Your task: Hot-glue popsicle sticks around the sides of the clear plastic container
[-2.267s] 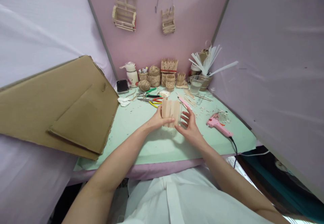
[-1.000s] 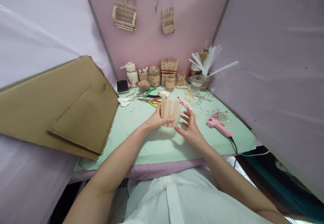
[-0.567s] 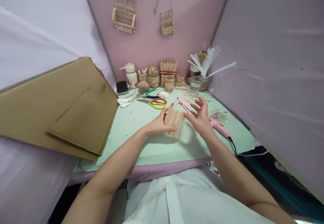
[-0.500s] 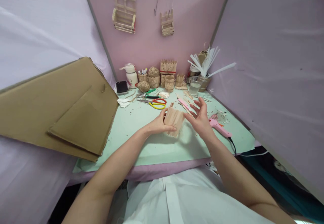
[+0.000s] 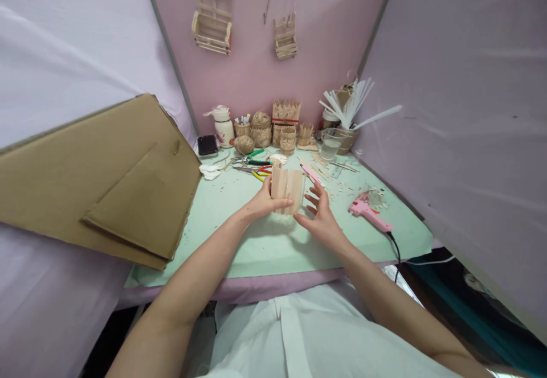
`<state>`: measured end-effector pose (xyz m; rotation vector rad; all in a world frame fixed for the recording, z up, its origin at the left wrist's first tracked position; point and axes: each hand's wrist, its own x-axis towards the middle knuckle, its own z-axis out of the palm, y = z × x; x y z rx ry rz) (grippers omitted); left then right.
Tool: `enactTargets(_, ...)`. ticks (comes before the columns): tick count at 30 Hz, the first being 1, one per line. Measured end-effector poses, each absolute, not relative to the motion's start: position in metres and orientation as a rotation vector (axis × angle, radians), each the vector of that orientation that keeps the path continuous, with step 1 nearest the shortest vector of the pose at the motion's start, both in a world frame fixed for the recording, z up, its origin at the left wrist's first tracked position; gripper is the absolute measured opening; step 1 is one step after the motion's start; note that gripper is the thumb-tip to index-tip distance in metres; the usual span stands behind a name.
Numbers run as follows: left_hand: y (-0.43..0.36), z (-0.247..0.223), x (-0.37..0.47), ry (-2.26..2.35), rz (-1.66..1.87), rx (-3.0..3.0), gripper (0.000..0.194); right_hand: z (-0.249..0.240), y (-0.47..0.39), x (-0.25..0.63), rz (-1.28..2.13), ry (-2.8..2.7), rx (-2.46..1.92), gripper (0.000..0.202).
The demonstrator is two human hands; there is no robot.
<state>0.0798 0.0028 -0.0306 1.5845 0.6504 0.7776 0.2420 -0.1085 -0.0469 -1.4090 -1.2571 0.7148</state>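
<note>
Both forearms reach in over the near edge of the counter, slanting inward so the hands meet near its middle. Left hand: wrist fairly straight, thumb laid across the near face of a wooden-strip piece, remaining fingers mostly hidden at its left side and behind. Grip closed; the piece is pinched between thumb and fingers. Right hand: palm turned inward, fingers apart and loosely curved, open, just beside the piece's right edge. Right thumb tip at its lower right corner; whether it presses there, cannot tell.

The piece is made of pale strips set side by side, running roughly up and down, a shiny line along its face. It stands near upright between the two hands, apparently lifted off the counter, a shadow below.

Behind it: scissors with red and yellow handles, partly covered by the piece; green-handled pliers farther back. Pink cutter beyond the right fingertips. Pink glue gun on its side, well right of the right hand, near scattered scraps.
</note>
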Motion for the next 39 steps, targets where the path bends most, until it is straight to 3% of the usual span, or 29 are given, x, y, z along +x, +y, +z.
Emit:
enactTargets(12,-0.01,-0.028,0.082,0.591,0.582,1.699,0.125,-0.008,-0.089,0.271,0.531,-1.192,-1.329,0.105)
enactTargets(22,0.0,-0.029,0.079,0.632,0.754,1.623,0.118,-0.05,-0.103,0.243,0.719,-1.256,-1.385,0.103)
enactTargets(27,0.007,-0.031,0.078,0.682,0.799,1.659,0.12,-0.063,-0.106,0.247,0.821,-1.335,-1.466,0.116)
enactTargets(39,0.028,-0.044,0.069,0.606,0.591,1.93,0.128,-0.064,-0.095,0.253,0.757,-1.452,-1.402,0.111)
